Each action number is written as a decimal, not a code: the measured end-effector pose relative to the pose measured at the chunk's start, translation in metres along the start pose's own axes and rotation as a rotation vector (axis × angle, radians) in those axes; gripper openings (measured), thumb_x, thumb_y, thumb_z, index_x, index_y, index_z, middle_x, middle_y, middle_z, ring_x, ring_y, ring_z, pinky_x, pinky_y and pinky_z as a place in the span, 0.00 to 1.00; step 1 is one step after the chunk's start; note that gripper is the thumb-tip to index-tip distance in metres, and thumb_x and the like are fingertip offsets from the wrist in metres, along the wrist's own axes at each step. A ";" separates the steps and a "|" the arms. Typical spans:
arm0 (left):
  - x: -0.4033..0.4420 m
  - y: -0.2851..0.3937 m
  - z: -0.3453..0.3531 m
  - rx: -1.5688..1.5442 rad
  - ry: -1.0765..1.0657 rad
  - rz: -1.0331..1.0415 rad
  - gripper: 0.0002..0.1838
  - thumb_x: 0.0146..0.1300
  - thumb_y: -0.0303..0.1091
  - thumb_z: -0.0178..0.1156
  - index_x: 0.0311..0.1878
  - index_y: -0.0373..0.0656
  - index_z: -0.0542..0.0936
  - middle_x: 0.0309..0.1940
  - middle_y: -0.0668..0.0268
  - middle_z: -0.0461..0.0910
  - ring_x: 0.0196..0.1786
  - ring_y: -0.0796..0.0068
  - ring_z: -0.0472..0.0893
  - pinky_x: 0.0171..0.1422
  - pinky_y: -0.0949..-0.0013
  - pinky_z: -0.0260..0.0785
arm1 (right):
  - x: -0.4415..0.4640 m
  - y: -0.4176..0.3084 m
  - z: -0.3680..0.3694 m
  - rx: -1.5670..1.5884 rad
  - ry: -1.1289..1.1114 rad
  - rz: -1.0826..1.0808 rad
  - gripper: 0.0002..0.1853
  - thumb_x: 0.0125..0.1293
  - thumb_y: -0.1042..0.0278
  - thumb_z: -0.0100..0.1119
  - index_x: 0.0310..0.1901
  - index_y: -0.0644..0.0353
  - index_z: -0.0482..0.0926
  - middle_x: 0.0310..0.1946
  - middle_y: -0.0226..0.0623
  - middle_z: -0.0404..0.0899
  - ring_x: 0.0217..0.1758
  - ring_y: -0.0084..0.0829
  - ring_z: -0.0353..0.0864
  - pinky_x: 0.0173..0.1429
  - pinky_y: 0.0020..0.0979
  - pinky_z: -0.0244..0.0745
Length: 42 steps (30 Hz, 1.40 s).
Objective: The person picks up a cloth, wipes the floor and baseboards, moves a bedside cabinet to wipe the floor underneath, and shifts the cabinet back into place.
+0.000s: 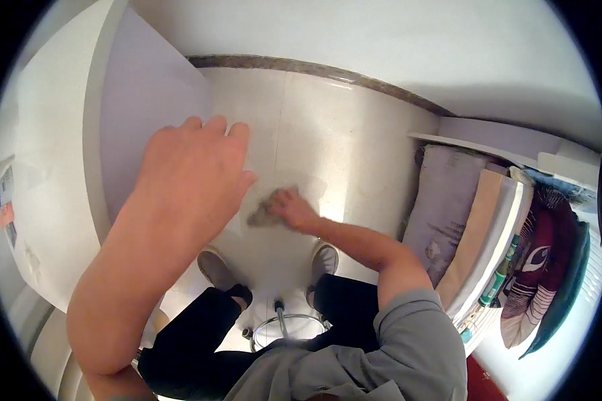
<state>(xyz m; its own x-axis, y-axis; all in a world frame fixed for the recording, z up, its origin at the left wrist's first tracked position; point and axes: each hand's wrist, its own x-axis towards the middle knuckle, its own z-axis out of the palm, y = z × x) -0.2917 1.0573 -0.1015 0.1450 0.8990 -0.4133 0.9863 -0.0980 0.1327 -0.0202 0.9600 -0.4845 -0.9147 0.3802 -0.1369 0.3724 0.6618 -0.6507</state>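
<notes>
My right hand [294,210] reaches down to the pale tiled floor [371,144], its fingers on a crumpled greyish cloth [263,212] that lies against the tiles. The cloth is partly covered by the hand. Close to the camera, my left hand [197,160] hangs in the air with its back towards me. Its fingers bend away and stand slightly apart, with the thumb out to the side; nothing shows in it. Beside it is the side panel of a white piece of furniture [147,87].
Along the wall runs a dark skirting strip [301,65]. At the right, a white shelf unit [475,147] holds a grey-purple box [441,207], flat boards and patterned fabric [538,257]. My shoes [215,266] stand on the floor, by a metal stool base [284,327].
</notes>
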 end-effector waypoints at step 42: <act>0.002 -0.012 0.010 -0.021 0.037 0.084 0.24 0.63 0.37 0.68 0.59 0.39 0.77 0.46 0.52 0.83 0.51 0.49 0.82 0.54 0.51 0.75 | -0.059 0.058 -0.038 -0.428 0.354 0.711 0.29 0.63 0.65 0.63 0.67 0.45 0.75 0.67 0.52 0.69 0.67 0.55 0.68 0.69 0.54 0.67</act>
<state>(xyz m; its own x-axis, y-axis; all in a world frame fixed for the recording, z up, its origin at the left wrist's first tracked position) -0.3024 1.0555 -0.1129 0.2239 0.9030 -0.3668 0.9688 -0.1651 0.1849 0.0608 1.0001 -0.4860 -0.3710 0.9212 -0.1169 0.9229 0.3518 -0.1567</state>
